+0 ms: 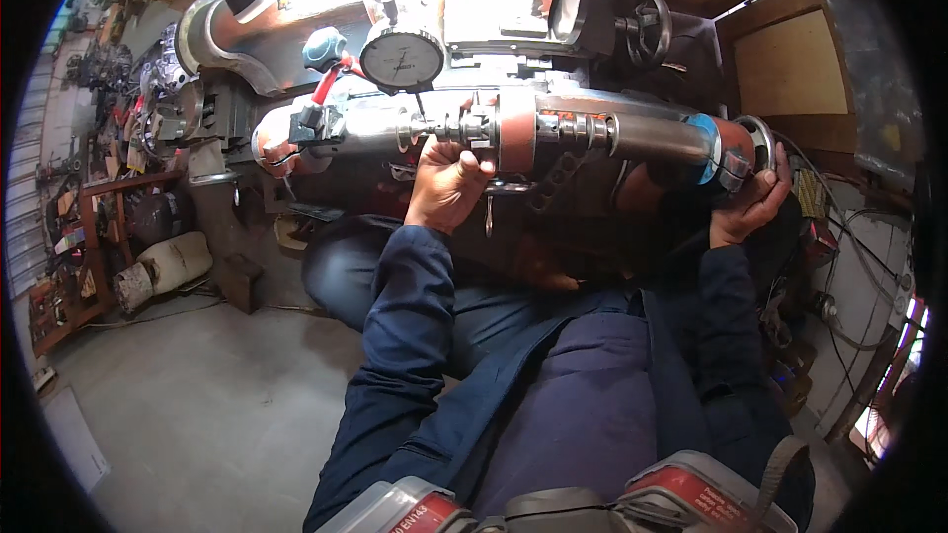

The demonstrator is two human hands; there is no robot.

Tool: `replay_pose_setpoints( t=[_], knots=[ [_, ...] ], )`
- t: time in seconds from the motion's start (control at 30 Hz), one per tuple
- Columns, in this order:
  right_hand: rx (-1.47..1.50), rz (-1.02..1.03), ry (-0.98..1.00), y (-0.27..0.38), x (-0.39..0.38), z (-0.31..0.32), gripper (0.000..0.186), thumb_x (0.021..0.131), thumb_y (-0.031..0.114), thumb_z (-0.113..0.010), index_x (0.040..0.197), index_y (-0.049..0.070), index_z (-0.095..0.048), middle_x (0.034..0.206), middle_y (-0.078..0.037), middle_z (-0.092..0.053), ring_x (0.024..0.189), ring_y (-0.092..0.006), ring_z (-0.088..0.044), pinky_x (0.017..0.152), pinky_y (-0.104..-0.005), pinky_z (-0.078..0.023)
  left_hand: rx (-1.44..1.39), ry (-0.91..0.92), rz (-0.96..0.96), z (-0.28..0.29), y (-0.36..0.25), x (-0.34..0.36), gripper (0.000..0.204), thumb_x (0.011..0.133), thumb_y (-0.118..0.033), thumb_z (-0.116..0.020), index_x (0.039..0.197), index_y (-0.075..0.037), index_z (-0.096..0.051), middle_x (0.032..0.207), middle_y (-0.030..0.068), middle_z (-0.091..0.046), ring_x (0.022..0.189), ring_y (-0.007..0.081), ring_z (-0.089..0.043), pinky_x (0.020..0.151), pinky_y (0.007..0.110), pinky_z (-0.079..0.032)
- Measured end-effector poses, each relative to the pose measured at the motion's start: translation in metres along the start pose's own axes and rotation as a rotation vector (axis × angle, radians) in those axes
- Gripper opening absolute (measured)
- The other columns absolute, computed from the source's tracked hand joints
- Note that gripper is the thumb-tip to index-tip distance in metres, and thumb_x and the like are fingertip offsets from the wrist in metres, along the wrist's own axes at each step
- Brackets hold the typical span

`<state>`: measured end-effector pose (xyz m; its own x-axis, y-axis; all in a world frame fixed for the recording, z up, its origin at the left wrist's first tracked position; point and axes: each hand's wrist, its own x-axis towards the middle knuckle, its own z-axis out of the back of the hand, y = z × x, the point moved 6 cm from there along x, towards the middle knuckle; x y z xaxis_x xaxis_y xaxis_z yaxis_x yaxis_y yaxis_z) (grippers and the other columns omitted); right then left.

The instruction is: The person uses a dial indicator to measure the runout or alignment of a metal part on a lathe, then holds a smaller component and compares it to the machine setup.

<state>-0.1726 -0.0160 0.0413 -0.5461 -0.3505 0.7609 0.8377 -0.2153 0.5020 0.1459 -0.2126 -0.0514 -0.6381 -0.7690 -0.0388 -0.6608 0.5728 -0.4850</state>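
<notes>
A stepped metal shaft [575, 128] with raised collars lies level across the machine in front of me. My left hand [449, 183] reaches up from below, its fingers curled around the shaft left of an orange-brown ring-shaped support [516, 128]. Just above that hand, a round dial gauge [402, 59] points its thin stem down onto the shaft. Over at the right end, my right hand [755, 202] is closed on the rim of a metal handwheel [758, 143], beside a blue-and-orange machine head [718, 150]. Some fingertips of both hands are hidden behind the parts.
A red gauge arm with a blue knob [324, 47] stands left of the dial. Farther back are a second handwheel [649, 30] and a bright grinding-machine body. Tools crowd a rack [104, 207] at the far left. Cables [849, 227] hang at the right.
</notes>
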Motion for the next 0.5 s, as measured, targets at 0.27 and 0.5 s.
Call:
replay_pose_setpoints(
  t=[0.27, 0.5],
  knots=[
    [-0.007, 0.008, -0.018, 0.003, -0.003, 0.001, 0.044, 0.104, 0.03, -0.036, 0.123, -0.005, -0.053, 0.121, -0.019, -0.057, 0.112, -0.0282, -0.056, 0.098, -0.0396, -0.042, 0.041, -0.019, 0.0, 0.004, 0.0, -0.002, 0.024, 0.087, -0.012, -0.07, 0.108, -0.004, -0.063, 0.101, 0.0059, -0.067, 0.083, 0.014, -0.063, 0.077, 0.026, -0.051],
    [0.08, -0.061, -0.03, -0.002, -0.009, -0.001, 0.048, 0.104, 0.033, -0.037, 0.126, -0.007, -0.05, 0.125, -0.02, -0.055, 0.113, -0.0267, -0.054, 0.099, -0.0389, -0.041, 0.022, 0.002, 0.009, 0.013, 0.003, -0.003, 0.026, 0.086, -0.013, -0.071, 0.109, -0.004, -0.063, 0.1, 0.0058, -0.067, 0.083, 0.0135, -0.063, 0.077, 0.026, -0.051]
  ],
)
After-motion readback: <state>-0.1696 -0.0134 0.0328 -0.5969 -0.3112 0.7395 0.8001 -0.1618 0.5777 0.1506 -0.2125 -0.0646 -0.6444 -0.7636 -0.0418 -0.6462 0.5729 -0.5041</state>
